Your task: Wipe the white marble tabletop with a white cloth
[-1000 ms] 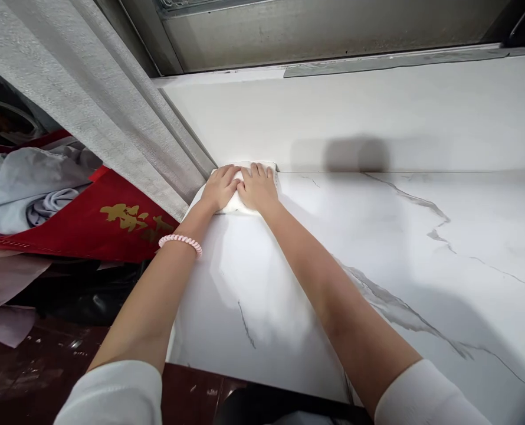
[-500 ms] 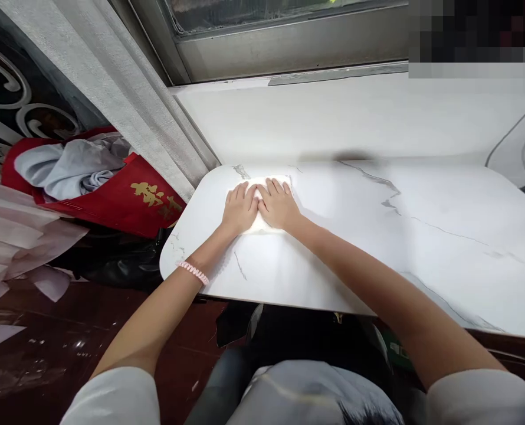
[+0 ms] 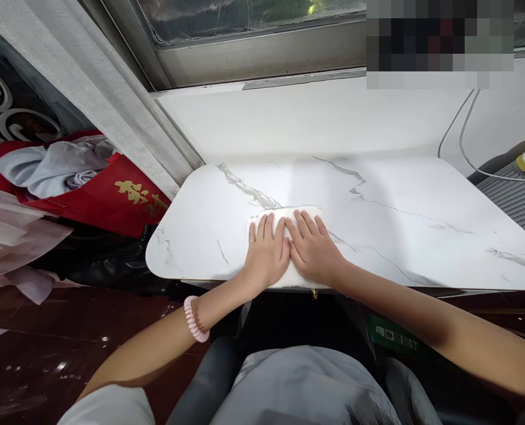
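Observation:
A folded white cloth [image 3: 295,278] lies flat on the white marble-patterned table [image 3: 404,230], close to its front edge. My left hand [image 3: 266,251] rests palm down on the cloth's left part, fingers stretched out. Beside it my right hand [image 3: 313,248] presses flat on the right part, its fingers spread a little. The two thumbs meet in the middle. Most of the cloth is hidden under both hands; its far edge and a strip at the front show. A pink coiled band [image 3: 196,319] circles my left wrist.
Left of the table, a red bag [image 3: 132,189] holds pale grey fabric, beside a light curtain [image 3: 112,100]. A window frame [image 3: 262,56] runs above the white wall behind. At right are a cable [image 3: 463,141] and a grey ribbed surface [image 3: 517,200].
Both hands and the cloth have moved from the table's far left part toward me and to the right, near the front edge. The view has shifted a little to the right.

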A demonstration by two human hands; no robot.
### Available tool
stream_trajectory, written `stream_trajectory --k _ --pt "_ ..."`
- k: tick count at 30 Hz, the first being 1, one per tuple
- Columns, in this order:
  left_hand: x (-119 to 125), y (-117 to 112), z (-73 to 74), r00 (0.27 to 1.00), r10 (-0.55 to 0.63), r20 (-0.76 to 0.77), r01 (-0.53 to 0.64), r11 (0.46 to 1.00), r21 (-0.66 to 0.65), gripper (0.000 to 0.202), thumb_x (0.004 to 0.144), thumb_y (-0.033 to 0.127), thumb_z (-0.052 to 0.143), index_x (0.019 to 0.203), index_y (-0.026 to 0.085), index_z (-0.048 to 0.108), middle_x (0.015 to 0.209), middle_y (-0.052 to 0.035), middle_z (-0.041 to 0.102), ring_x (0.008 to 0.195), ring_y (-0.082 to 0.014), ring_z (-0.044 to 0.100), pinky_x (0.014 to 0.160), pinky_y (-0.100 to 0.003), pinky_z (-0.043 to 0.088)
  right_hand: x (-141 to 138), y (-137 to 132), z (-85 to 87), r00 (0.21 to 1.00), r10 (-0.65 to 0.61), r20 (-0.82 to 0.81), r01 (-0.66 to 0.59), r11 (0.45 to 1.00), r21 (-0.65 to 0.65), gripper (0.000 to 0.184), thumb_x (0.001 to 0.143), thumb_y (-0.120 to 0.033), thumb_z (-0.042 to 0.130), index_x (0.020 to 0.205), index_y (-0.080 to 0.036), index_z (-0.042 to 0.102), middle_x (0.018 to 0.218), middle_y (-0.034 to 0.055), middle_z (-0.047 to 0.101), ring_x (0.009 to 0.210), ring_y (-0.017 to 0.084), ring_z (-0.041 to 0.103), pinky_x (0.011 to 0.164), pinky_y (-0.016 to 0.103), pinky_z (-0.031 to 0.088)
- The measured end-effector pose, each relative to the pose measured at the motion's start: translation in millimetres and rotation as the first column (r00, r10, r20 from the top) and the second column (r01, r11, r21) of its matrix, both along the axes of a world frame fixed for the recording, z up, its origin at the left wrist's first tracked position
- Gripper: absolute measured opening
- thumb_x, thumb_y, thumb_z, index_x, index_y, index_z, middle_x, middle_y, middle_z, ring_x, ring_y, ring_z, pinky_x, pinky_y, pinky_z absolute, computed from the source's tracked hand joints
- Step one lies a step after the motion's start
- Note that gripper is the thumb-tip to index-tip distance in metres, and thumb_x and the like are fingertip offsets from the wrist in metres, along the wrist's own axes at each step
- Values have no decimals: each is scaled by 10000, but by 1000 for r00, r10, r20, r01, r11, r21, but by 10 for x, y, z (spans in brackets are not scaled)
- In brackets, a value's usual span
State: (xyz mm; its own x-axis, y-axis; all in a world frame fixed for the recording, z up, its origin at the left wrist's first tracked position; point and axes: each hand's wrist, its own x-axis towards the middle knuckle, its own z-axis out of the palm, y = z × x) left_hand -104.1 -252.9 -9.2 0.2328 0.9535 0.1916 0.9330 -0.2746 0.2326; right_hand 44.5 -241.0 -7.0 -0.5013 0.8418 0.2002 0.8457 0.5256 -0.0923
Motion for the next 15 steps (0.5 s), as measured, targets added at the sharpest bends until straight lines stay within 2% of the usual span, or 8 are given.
stream_trajectory --k 3,7,11,15 --pt "27 309 20 1000 -17 2 17 1000 -22 521 1014 302 273 1474 111 421 1586 -222 399 1504 -355 315 1223 -619 236 33 273 47 999 -33 -8 32 997 -67 574 1019 -289 311 1539 -67 409 1629 232 320 1515 360 293 1215 573 237" --pt "71 994 52 999 -29 25 29 999 -15 483 994 261 323 1436 138 476 1560 -176 448 1475 -307 368 1227 -543 257 43 890 129 992 -125 -26 117 973 -199 586 1032 -312 276 1579 -107 322 1678 214 192 1551 331 204 1219 578 219" --pt "219 1668 87 998 -1 62 1 1000 -4 477 991 225 351 1434 149 511 1539 -157 481 1459 -274 389 1230 -494 257 116 1544 142 973 -218 -76 195 952 -236 565 1024 -282 273 1568 -154 354 1668 162 268 1553 282 212 1238 563 173" --pt "405 2144 89 997 18 80 -20 1000 12 478 998 211 365 1444 137 521 1533 -153 490 1452 -271 399 1233 -458 252 272 2031 84 961 -222 -162 195 967 -165 545 1004 -258 287 1516 -150 442 1632 153 352 1528 277 268 1242 550 148"
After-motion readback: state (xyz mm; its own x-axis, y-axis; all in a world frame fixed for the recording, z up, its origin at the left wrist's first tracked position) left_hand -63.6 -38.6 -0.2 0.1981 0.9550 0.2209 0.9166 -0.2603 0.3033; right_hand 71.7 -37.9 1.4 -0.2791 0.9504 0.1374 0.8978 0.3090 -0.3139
